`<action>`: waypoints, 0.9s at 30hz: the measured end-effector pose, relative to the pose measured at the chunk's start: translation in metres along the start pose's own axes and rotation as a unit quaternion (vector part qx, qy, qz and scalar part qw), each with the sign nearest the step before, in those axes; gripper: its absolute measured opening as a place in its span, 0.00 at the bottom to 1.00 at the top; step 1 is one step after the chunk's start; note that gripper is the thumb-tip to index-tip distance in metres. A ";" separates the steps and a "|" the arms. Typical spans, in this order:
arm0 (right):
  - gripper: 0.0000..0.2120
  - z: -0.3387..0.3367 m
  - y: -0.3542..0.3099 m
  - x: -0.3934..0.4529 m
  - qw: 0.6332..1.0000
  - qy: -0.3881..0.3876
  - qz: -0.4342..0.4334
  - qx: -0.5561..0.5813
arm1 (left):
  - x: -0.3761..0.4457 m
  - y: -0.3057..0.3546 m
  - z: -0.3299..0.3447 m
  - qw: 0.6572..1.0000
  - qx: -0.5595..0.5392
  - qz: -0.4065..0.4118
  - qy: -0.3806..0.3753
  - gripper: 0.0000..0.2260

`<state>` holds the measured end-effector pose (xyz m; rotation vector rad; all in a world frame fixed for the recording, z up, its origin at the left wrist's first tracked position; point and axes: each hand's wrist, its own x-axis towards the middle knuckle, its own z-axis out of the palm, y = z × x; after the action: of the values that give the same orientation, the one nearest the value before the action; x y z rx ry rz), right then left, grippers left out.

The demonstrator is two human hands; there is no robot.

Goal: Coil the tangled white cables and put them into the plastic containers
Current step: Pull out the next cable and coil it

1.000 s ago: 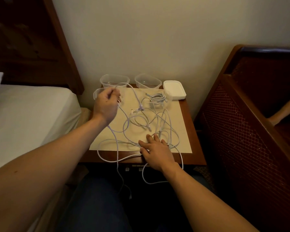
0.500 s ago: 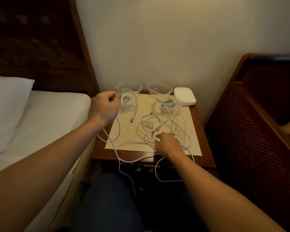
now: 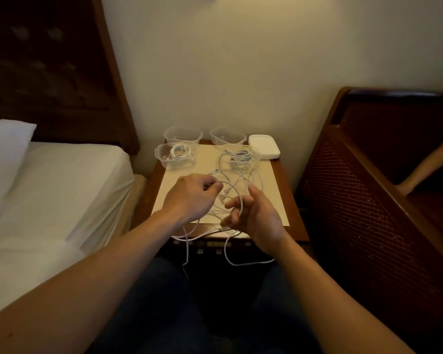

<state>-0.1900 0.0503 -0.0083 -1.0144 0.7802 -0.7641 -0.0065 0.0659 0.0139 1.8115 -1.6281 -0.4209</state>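
**Both hands now meet over the tangle**

Your left hand (image 3: 189,198) has come away from the far-left tub and now sits over the middle of the nightstand (image 3: 296,221), while your right hand (image 3: 253,215) has lifted off the tabletop and turned palm inward. You pinch a strand of the white cable (image 3: 237,183) between the thumb and fingertips of your left hand, knuckles up. Your right hand's fingers are curled, with a loop of the same cable passing across them; the thumb points up and away from the fingers.

Most of the loose cable lies in a heap on the pale mat (image 3: 207,164) just beyond your hands. Two strands spill over the near edge of the nightstand and hang down in front of your dark trousers (image 3: 149,302).

Near the far-left corner, a clear tub (image 3: 164,155) already holds a coiled cable (image 3: 180,151). Two more clear tubs stand along the back edge by the wall, one on the left (image 3: 183,134) and one on the right (image 3: 228,136). A fourth tub (image 3: 238,162) farther right has a coil in it, with a strand trailing out into the heap. Just beside it sits a stack of white lids (image 3: 264,149).

A bed (image 3: 49,190) with a white pillow (image 3: 3,154) lies to your left, and a dark wooden frame (image 3: 368,187) to your right.
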 end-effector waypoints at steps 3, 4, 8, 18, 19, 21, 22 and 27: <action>0.22 -0.004 -0.001 -0.016 1.000 -0.009 -0.009 -0.022 | -0.010 0.002 0.004 0.999 0.022 0.015 -0.034 0.13; 0.21 -0.005 -0.005 -0.023 1.000 -0.027 0.008 -0.011 | -0.013 0.002 0.005 0.998 0.021 0.027 -0.054 0.15; 0.18 -0.014 -0.014 -0.048 0.978 -0.158 0.104 0.088 | -0.025 -0.001 0.014 0.988 0.050 0.085 -0.117 0.22; 0.19 0.007 0.013 -0.075 0.889 -0.356 0.113 0.264 | -0.070 0.030 0.035 0.933 -0.338 0.060 -0.106 0.06; 0.17 0.011 0.012 -0.076 0.887 -0.357 0.102 0.275 | -0.073 0.032 0.039 0.930 -0.348 0.044 -0.109 0.05; 0.13 0.016 0.008 -0.079 0.902 -0.324 0.073 0.277 | -0.075 0.034 0.044 0.936 -0.335 0.011 -0.106 0.04; 0.12 0.017 0.004 -0.081 0.920 -0.284 0.051 0.267 | -0.075 0.033 0.046 0.938 -0.327 -0.008 -0.115 0.03; 0.16 -0.002 -0.013 -0.083 0.961 -0.081 -0.061 0.259 | -0.087 0.026 0.048 0.947 -0.255 0.003 -0.195 0.13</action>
<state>-0.2357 0.1152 0.0195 -0.6421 0.3469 -0.9179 -0.0718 0.1376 -0.0202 1.3840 -1.5787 -1.1433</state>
